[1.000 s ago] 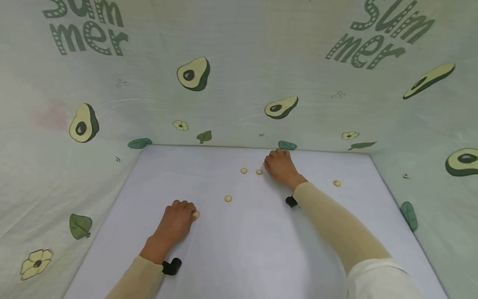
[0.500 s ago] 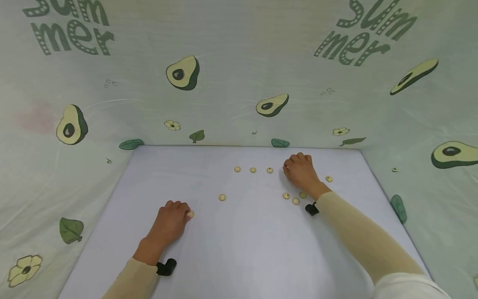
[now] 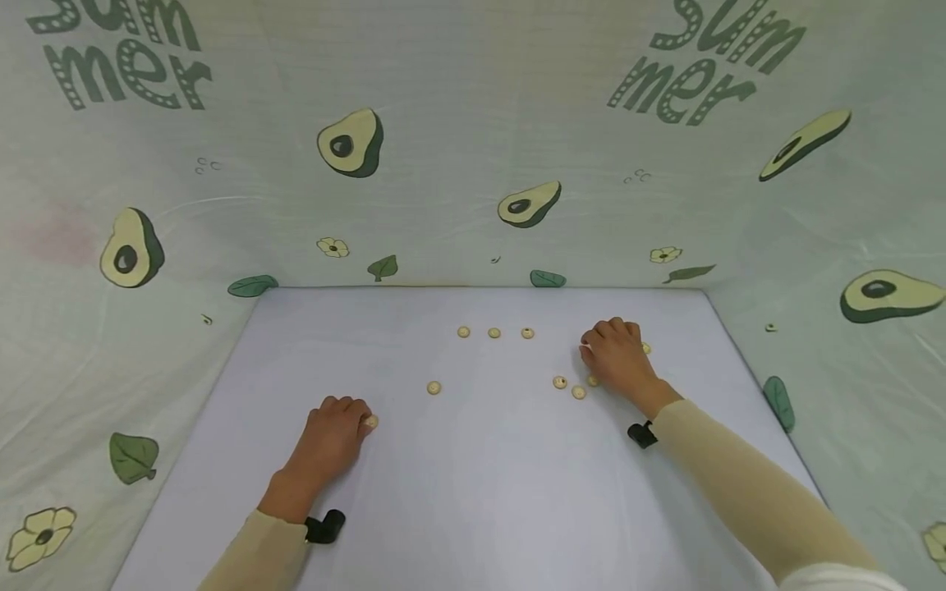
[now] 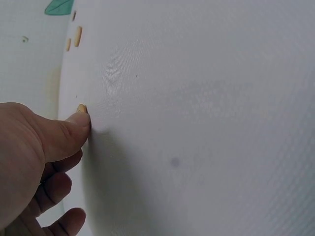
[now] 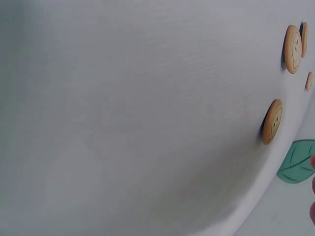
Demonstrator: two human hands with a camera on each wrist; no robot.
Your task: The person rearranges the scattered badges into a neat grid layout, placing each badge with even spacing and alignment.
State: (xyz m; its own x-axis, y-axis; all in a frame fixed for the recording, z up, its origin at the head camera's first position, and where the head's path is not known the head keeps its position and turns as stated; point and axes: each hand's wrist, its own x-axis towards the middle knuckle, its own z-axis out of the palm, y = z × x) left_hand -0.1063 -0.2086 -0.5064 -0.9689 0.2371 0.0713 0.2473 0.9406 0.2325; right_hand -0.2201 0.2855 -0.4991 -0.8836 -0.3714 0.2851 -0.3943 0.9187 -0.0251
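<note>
The left hand (image 3: pixel 327 439) pinched a disc (image 3: pixel 373 422) toward the left edge of the surface (image 3: pixel 473 492); the right hand (image 3: pixel 616 355) reached toward the far right corner, fingers bent, any hold hidden.

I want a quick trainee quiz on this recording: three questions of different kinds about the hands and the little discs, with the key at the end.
1. Which hand pinches a disc between thumb and finger?
2. True or false: three discs lie in a row near the far edge of the table.
3. In the right wrist view, what is drawn on the two largest-looking discs?
A) a star
B) a smiling face
C) a flower

Key:
1. The left hand
2. True
3. B
</note>
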